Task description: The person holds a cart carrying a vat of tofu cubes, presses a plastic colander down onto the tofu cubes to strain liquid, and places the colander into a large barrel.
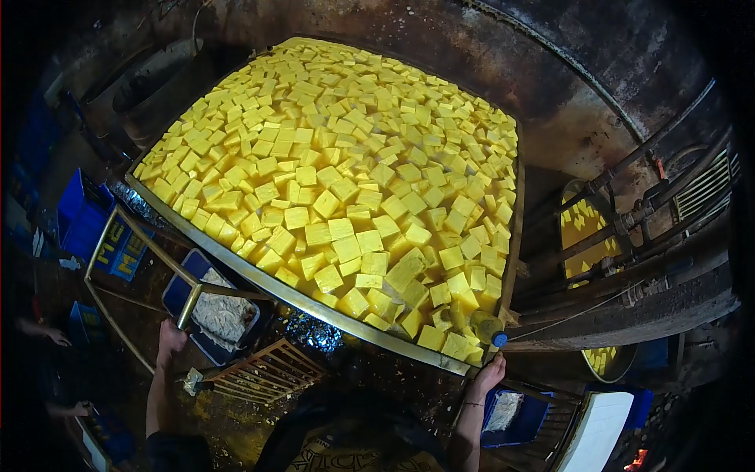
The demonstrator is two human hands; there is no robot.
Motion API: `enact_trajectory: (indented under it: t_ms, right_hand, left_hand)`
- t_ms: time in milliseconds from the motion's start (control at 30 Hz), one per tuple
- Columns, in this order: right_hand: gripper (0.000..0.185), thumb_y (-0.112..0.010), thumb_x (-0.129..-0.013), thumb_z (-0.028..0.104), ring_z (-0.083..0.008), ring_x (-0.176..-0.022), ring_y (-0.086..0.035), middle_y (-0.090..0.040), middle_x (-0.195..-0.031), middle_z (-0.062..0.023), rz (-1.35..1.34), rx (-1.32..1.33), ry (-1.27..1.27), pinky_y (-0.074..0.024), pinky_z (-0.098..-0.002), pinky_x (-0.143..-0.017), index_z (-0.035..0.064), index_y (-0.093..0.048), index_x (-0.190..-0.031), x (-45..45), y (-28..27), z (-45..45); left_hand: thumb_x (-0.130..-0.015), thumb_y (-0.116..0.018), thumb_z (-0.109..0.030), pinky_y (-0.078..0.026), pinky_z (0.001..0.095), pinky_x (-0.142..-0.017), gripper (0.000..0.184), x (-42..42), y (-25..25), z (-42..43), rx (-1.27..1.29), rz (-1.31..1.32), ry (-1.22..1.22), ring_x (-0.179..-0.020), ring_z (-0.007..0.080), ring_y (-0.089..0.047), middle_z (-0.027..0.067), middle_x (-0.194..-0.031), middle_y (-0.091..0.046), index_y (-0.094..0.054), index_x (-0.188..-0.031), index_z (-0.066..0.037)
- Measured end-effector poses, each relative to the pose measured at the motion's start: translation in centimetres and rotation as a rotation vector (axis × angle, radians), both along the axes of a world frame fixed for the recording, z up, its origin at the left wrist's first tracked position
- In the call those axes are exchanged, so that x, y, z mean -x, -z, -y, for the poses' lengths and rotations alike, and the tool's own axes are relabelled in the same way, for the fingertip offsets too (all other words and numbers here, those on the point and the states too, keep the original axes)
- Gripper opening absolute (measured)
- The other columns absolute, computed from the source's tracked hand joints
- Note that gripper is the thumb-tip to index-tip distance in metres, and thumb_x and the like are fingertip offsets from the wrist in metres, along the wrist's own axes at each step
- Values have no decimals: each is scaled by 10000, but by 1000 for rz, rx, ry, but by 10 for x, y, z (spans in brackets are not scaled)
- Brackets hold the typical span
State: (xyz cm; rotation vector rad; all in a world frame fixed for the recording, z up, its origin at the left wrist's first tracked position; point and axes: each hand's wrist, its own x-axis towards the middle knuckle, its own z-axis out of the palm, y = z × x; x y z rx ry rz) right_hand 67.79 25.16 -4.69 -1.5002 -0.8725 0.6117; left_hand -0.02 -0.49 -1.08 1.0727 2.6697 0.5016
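Note:
A large metal-rimmed vat spreads in front of me, filled with many yellow blocks in yellow liquid. My left hand is closed round the lower end of a metal frame handle, left of the vat. At the vat's near right corner is my right hand, just below a bottle-like object with a blue end. Its fingers are partly hidden at the corner, and whether they grip the edge is unclear.
Blue crates with pale cloth stand below the rim. A slatted wooden rack is between my arms. Pipes cross at right, beside another container of yellow blocks. Another person's hand shows at far left.

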Motion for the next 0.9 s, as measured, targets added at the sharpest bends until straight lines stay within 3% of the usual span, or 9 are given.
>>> enact_trajectory:
  t_ms: [100, 633, 733, 833, 900]
  right_hand:
    - [281, -427, -937, 199, -144, -818, -501, -586, -896, -59, -21, 37, -1, -418, -280, -762, -45, -567, -946, -3, 0, 0]
    - [291, -426, -940, 219, -145, -840, -520, -594, -927, -70, -31, -8, -54, -431, -291, -775, -30, -571, -979, -10, 11, 1]
    - [291, -429, -940, 227, -143, -837, -520, -591, -925, -66, -37, 65, -14, -431, -292, -773, -25, -570, -982, -2, -2, 2]
    - [284, -436, -936, 224, -142, -835, -517, -589, -925, -63, -91, 47, 3, -431, -291, -769, -23, -568, -978, 6, -9, 2]
    - [278, -447, -929, 223, -142, -829, -514, -586, -919, -60, -116, 31, 25, -430, -290, -767, -24, -567, -969, 5, -7, 1]
  left_hand:
    - [-666, -651, -131, -463, 409, -608, 247, 1, -1, 0, -19, -2, 13, -683, 383, -608, 250, -708, -595, -625, -856, 25]
    - [-659, -660, -172, -467, 433, -645, 269, -4, -12, -7, 96, 40, -55, -735, 395, -608, 268, -737, -596, -610, -804, 50]
    - [-658, -667, -188, -463, 444, -661, 309, 37, 53, 26, 72, -147, 3, -769, 412, -594, 277, -761, -593, -596, -807, 74]
    - [-656, -671, -199, -459, 452, -676, 337, 19, 16, 5, 209, 78, -98, -791, 428, -581, 279, -778, -593, -587, -811, 88]
    - [-655, -672, -200, -460, 451, -678, 330, 17, 15, 5, 180, 49, -74, -793, 424, -583, 278, -779, -594, -590, -808, 82]
